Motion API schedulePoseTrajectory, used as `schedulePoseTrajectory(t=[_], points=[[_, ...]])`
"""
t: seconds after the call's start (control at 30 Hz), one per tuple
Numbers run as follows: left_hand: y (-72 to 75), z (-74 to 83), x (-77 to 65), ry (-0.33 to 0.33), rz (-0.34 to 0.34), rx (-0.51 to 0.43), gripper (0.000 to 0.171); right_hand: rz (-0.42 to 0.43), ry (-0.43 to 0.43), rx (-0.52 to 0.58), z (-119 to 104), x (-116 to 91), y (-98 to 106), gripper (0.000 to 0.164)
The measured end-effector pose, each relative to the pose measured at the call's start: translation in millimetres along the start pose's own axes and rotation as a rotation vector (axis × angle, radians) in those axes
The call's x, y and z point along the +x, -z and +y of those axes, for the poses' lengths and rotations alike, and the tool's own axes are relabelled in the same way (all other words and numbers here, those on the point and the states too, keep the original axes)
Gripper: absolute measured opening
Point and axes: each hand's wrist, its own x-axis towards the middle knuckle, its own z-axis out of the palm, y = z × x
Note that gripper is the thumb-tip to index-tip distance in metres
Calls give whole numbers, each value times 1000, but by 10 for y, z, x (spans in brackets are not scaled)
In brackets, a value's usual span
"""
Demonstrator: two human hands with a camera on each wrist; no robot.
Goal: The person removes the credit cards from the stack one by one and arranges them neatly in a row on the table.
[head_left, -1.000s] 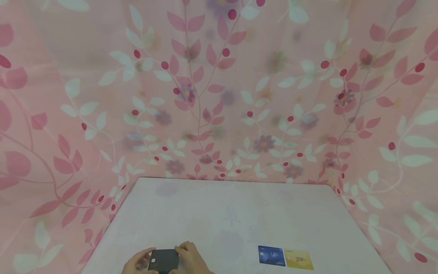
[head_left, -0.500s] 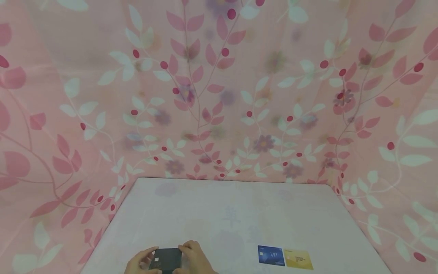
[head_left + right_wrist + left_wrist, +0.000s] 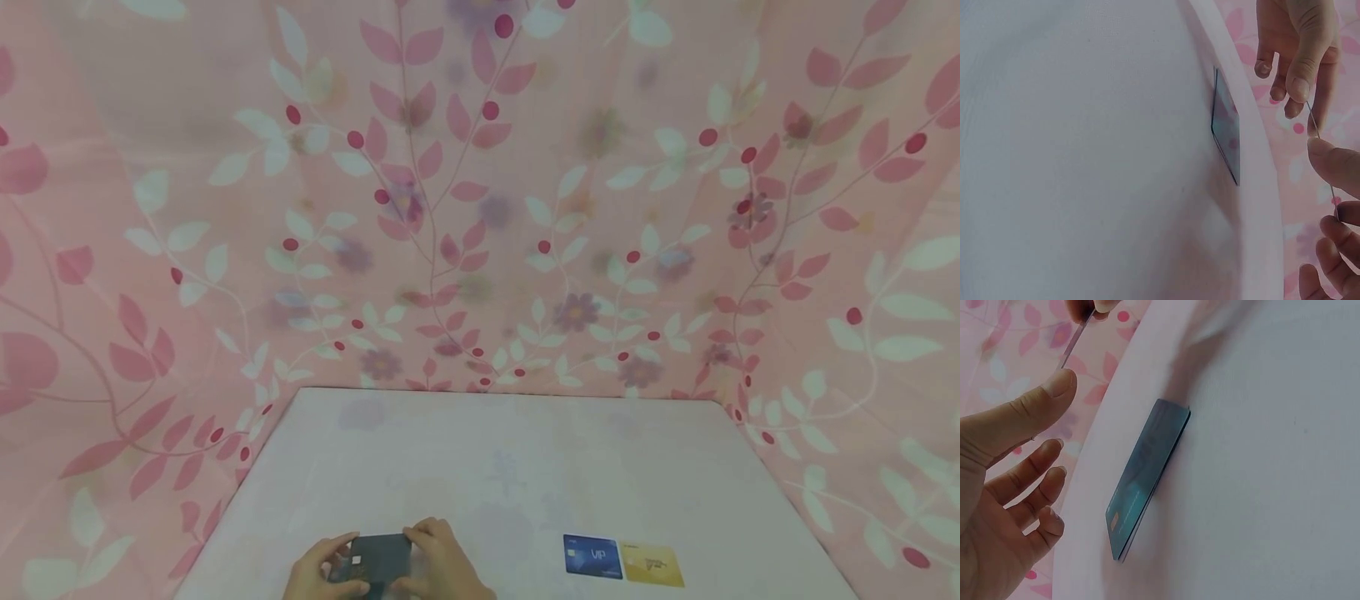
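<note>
At the near left, left grip (image 3: 309, 578): thumb and fingertips drawn nearly together, pinching one end of the dark held card (image 3: 384, 555); remaining fingers loosely curled.
Right grip (image 3: 452, 567): likewise narrowed to a fingertip pinch, at the opposite, right end.
Held card: raised, one face toward the head camera; contact is at its ends only, so uneven pressure could pivot it, and an inward squeeze could bow the thin sheet and spring it loose.
Lower dark card (image 3: 1147, 478): on the worktop (image 3: 480, 467), below the grips; a dropped card would probably knock it askew. Its doubled edge may be a second card; cannot tell.
Blue card (image 3: 592, 557) and yellow card (image 3: 652, 567): flat, well to the right, edges meeting or slightly overlapped; a stray right forearm could shift both together.
</note>
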Motion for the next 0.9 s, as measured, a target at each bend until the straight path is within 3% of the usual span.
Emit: schedulePoseTrajectory(t=[0.27,0.37,0.57,0.73,0.9], points=[[-96,36,21,-94,17,21,62,-49,-71,31,11,-43,126,58],[-128,79,21,-101,17,35,61,-72,-128,27,7,-52,170,59],[-181,194,70,-51,-36,47,64,-120,-242,13,-14,-53,297,60],[-227,251,95,-39,-82,42,67,-136,-277,-3,9,-70,359,59],[-277,286,107,-100,-72,71,67,-134,-293,3,28,-102,400,59]])
